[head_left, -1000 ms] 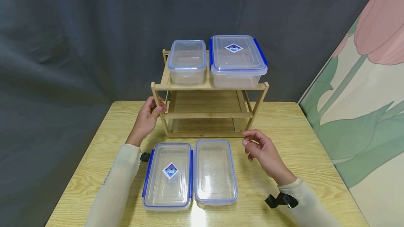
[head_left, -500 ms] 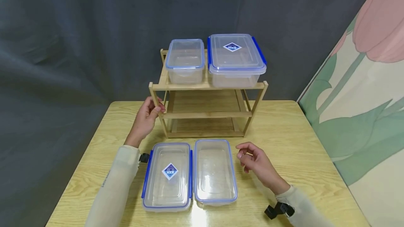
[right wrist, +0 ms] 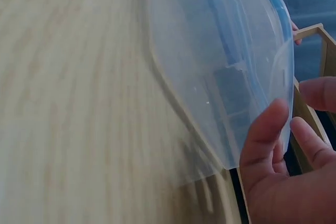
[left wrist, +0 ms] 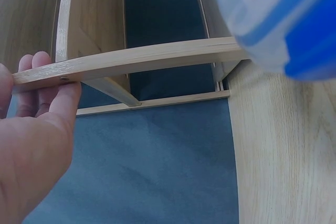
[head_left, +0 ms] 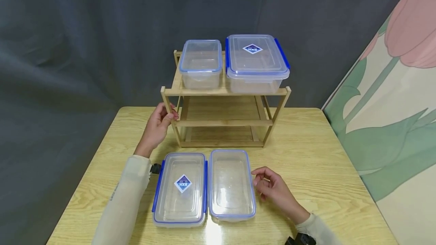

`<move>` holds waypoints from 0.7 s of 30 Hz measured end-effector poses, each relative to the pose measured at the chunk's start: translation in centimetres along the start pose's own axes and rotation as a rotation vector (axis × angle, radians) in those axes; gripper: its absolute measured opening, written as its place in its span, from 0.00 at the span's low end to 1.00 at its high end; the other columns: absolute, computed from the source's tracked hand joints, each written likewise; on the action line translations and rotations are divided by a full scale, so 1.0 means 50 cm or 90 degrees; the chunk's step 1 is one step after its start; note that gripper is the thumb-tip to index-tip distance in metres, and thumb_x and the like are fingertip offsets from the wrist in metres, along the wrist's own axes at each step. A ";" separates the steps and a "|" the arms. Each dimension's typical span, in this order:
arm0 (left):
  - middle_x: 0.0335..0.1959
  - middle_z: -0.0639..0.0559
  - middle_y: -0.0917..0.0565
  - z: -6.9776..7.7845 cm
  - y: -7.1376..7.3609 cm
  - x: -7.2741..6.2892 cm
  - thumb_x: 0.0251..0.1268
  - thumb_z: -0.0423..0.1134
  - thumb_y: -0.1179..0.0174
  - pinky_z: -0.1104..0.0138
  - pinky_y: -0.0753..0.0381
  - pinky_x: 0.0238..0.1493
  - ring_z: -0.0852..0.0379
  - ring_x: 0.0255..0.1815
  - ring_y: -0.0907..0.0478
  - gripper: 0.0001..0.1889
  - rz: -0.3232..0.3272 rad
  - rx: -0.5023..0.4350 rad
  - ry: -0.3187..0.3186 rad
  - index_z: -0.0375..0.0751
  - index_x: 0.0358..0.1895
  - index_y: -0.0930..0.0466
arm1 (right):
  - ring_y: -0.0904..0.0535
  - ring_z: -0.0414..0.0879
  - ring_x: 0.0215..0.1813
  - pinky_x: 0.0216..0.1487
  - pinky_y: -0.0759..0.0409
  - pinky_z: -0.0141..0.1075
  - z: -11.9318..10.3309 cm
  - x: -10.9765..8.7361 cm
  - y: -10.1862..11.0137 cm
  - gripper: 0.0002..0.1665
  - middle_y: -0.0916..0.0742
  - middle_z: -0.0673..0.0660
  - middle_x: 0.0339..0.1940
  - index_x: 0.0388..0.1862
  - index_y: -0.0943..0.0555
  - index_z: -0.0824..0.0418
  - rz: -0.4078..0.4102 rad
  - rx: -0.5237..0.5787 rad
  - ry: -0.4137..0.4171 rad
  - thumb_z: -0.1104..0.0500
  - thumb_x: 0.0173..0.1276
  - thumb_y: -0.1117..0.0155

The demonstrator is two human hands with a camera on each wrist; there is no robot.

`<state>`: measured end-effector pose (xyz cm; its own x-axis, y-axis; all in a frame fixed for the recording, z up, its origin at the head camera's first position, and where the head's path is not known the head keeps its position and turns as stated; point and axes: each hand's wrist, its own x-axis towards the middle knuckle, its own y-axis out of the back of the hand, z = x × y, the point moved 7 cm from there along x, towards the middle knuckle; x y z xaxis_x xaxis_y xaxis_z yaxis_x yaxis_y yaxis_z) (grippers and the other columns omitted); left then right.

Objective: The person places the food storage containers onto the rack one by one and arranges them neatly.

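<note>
My left hand (head_left: 154, 131) holds the front left post of a wooden rack (head_left: 223, 123); in the left wrist view its thumb and fingers go round the wooden post (left wrist: 149, 59). Nearest to my right hand (head_left: 275, 191) is a clear, blue-edged food container (head_left: 232, 188) lying on the table. The right fingers are loosely bent at that container's right side, and whether a fingertip touches it I cannot tell. Left of it lies another clear food container (head_left: 180, 209) with blue side clips and a diamond label.
On the rack's top shelf stand a smaller clear container (head_left: 201, 63) and a larger clear container (head_left: 257, 63) with blue clips. Two lower shelves show beneath. A dark curtain (head_left: 136, 29) hangs behind the wooden table (head_left: 323, 169), and a flowered panel (head_left: 391, 124) borders its right.
My right hand has come down and left from beside the rack's lower right corner to the right container's side. My left hand stays on the rack post.
</note>
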<state>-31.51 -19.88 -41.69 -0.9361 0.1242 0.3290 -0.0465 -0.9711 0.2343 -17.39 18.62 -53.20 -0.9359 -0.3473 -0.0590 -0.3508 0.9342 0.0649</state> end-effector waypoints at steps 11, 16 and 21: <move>0.54 0.33 0.20 -0.002 -0.002 -0.001 0.88 0.35 0.55 0.72 0.17 0.59 0.56 0.52 0.19 0.16 0.002 0.001 0.005 0.29 0.68 0.33 | 0.20 0.38 0.31 0.26 0.14 0.43 0.010 -0.041 -0.027 0.36 0.26 0.63 0.47 0.78 0.37 0.65 -0.084 0.006 0.028 0.67 0.76 0.34; 0.53 0.34 0.20 -0.002 -0.001 -0.001 0.87 0.34 0.54 0.72 0.17 0.58 0.56 0.52 0.19 0.16 0.008 -0.005 0.002 0.29 0.67 0.32 | 0.18 0.40 0.29 0.25 0.13 0.47 0.014 -0.052 -0.040 0.40 0.26 0.62 0.46 0.80 0.41 0.64 -0.099 0.005 0.047 0.68 0.75 0.35; 0.52 0.37 0.20 -0.005 0.000 -0.001 0.87 0.35 0.54 0.72 0.18 0.58 0.57 0.52 0.19 0.16 0.012 0.002 0.003 0.30 0.67 0.32 | 0.17 0.37 0.30 0.26 0.11 0.46 0.014 -0.060 -0.050 0.37 0.26 0.60 0.46 0.75 0.40 0.68 -0.119 0.033 0.053 0.71 0.73 0.34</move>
<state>-31.56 -19.93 -41.91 -0.9383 0.1048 0.3296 -0.0272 -0.9724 0.2316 -13.70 17.39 -53.87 -0.8549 -0.5185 0.0181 -0.5185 0.8550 0.0087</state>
